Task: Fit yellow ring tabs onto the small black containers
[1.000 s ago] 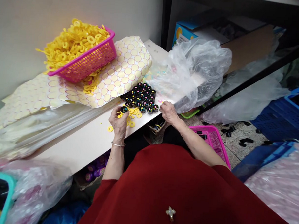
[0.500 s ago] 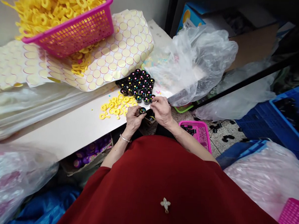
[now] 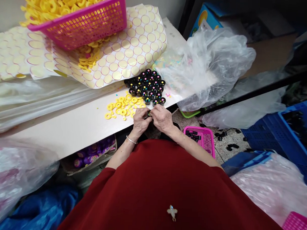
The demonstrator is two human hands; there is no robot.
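Note:
My left hand (image 3: 140, 122) is closed around a small black cup (image 3: 149, 113) with coloured bits inside, just past the table's front edge. My right hand (image 3: 162, 120) meets it there, its fingers pinched together over the same cup and covering most of it. Behind my hands stands a cluster of like black cups (image 3: 152, 89), with pink, yellow and blue bits in their tops. To the left of the cluster lies a loose pile of flat yellow rings with short stems (image 3: 123, 107).
A pink basket (image 3: 88, 22) heaped with yellow pieces rests on sheets of round stickers (image 3: 136, 43). Clear plastic bags (image 3: 219, 60) lie at the table's right end. On the floor are a pink basket of black parts (image 3: 207, 141) and a blue crate (image 3: 262, 128).
My right hand has left the front cup of the cluster and come down and left to the cup in my left hand. That cup is now mostly covered by fingers.

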